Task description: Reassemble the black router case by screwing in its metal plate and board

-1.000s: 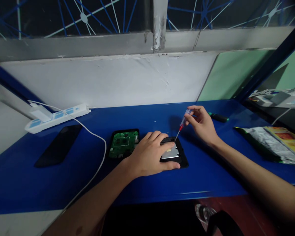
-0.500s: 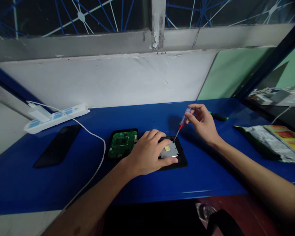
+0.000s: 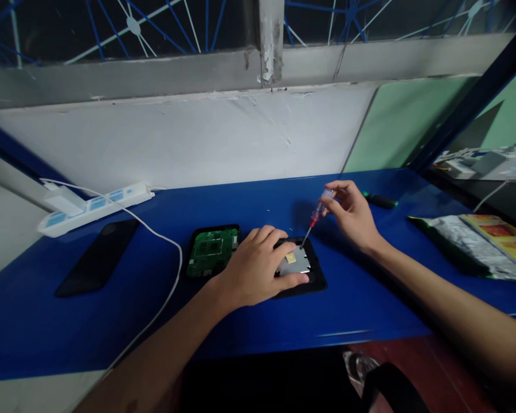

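My right hand (image 3: 353, 213) pinches a screwdriver (image 3: 321, 203) with a clear handle and a red collar. Its tip meets the upper edge of a silver metal plate (image 3: 300, 265), which has a yellowish square pad on it. That plate sits in a black plastic casing (image 3: 317, 280) lying flat on the blue table. Across the casing's left part my left hand (image 3: 258, 267) is closed, fingers along the far side and thumb at the near side, hiding that part. Left of it lies a second black shell with a green circuit board (image 3: 208, 252).
A white power strip (image 3: 98, 209) with a plugged-in charger and a white cable (image 3: 172, 236) lies left, beside a dark flat phone-like slab (image 3: 97, 258). Another screwdriver (image 3: 382, 200), green and black, lies behind my right hand. A silver and yellow packet (image 3: 477, 246) is at right.
The view has shifted slightly. Both hands keep their places on the casing and screwdriver, and the tip stays at the plate's upper edge.
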Demonstrator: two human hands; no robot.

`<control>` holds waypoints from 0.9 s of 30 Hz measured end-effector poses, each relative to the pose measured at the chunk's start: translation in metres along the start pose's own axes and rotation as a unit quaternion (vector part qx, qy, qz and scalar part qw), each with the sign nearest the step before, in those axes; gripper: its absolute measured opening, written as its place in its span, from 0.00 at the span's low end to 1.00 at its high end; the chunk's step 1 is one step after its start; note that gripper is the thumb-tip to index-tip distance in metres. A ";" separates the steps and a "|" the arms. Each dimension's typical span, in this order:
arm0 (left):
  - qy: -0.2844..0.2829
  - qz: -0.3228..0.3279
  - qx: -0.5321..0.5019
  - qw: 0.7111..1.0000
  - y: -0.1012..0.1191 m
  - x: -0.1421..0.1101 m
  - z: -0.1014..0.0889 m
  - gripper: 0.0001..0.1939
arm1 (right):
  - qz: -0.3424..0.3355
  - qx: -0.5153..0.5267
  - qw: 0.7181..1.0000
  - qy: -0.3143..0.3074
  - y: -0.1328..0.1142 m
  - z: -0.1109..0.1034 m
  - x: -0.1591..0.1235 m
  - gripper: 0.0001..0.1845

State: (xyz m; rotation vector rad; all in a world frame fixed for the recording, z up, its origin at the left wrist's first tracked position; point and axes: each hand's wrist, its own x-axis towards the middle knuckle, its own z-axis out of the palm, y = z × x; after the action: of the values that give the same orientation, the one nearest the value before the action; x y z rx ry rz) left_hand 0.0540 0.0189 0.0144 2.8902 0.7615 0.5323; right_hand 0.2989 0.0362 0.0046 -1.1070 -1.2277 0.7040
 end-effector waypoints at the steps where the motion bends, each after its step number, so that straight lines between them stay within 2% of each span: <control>1: 0.001 0.001 0.000 1.000 0.000 0.000 0.000 0.26 | -0.003 -0.003 1.000 -0.001 0.000 0.000 0.000 0.13; 9: -0.003 0.002 -0.002 1.000 0.000 -0.001 0.000 0.27 | -0.017 -0.025 1.000 0.003 -0.002 -0.002 0.002 0.13; 19: -0.009 -0.002 0.001 1.000 0.000 0.000 -0.001 0.26 | 0.000 0.014 1.000 -0.010 0.002 -0.002 0.001 0.13; 27: -0.001 0.004 0.003 1.000 -0.001 0.000 0.001 0.25 | -0.005 0.028 1.000 0.003 0.001 0.000 0.001 0.12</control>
State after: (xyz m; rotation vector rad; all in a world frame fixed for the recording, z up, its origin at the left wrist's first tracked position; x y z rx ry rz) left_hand 0.0543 0.0200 0.0129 2.8999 0.7520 0.5288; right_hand 0.2997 0.0377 0.0044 -1.0542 -1.2015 0.7233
